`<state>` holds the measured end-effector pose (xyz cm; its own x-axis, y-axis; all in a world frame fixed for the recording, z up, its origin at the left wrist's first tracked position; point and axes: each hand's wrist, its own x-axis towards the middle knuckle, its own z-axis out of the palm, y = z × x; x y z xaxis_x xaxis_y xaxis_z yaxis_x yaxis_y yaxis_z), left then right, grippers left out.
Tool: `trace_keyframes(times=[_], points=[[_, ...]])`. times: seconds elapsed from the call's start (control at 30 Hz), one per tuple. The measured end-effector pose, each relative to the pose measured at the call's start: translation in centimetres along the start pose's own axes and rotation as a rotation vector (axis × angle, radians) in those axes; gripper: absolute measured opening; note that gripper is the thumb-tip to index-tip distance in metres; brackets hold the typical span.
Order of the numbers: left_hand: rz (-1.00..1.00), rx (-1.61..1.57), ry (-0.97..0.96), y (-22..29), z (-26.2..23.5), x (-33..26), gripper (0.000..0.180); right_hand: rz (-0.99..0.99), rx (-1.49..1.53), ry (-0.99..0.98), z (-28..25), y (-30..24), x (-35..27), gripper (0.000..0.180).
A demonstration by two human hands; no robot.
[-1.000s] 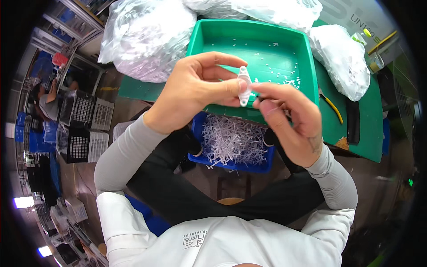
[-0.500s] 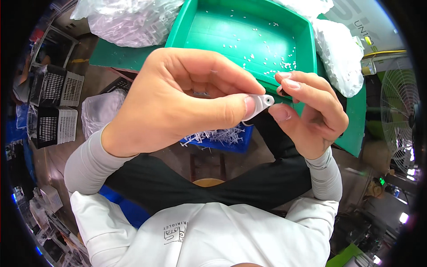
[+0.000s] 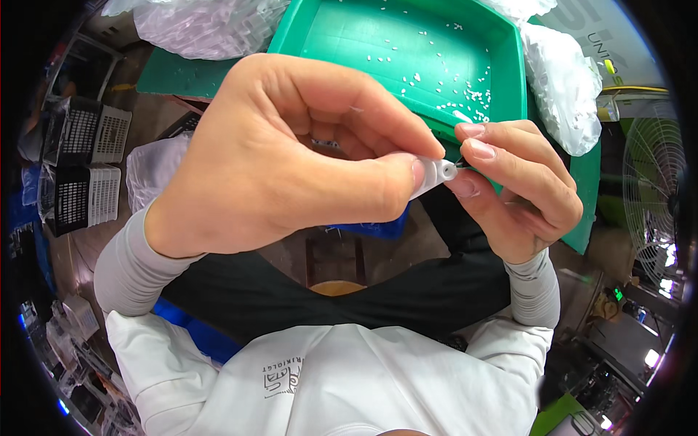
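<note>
My left hand (image 3: 269,174) pinches a small white plastic piece (image 3: 434,174) between thumb and forefinger. A rounded end with a small hole points toward my right hand (image 3: 527,190). Between the right thumb and fingertips is a small dark thing (image 3: 462,163), mostly hidden, so its kind does not show. It sits right beside the white piece's holed end; whether they touch is unclear. Both hands are held up in front of a green tray (image 3: 511,69) with small white bits (image 3: 474,97) scattered over its bottom.
Clear plastic bags (image 3: 207,29) lie left of the tray, and another white bag (image 3: 563,87) is on its right. Below my hands is a blue container (image 3: 385,227), mostly covered. Black and white crates (image 3: 81,192) stand at the left; a fan (image 3: 651,189) is far right.
The dark thing and the white piece's holed end have come closer together. My left hand appears larger and slightly lower. The white pieces in the blue container are now mostly hidden behind it.
</note>
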<state>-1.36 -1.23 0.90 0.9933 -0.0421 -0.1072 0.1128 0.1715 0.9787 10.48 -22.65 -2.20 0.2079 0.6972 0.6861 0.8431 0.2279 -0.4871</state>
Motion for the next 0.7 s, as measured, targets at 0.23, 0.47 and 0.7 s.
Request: trace_keyframes(times=[0.23,0.47,0.7], points=[[-0.007,0.017,-0.019,-0.09,-0.27,-0.09,0.018,-0.049,-0.015,-0.032,0.12,-0.01,0.31,0.035],[0.001,0.034,-0.036,-0.43,-0.43,-0.11,0.019,-0.069,-0.013,-0.048,0.11,0.03,0.26,0.035],[-0.056,0.017,-0.042,-0.15,-0.51,-0.01,0.018,-0.055,-0.003,-0.052,0.13,-0.08,0.25,0.034]])
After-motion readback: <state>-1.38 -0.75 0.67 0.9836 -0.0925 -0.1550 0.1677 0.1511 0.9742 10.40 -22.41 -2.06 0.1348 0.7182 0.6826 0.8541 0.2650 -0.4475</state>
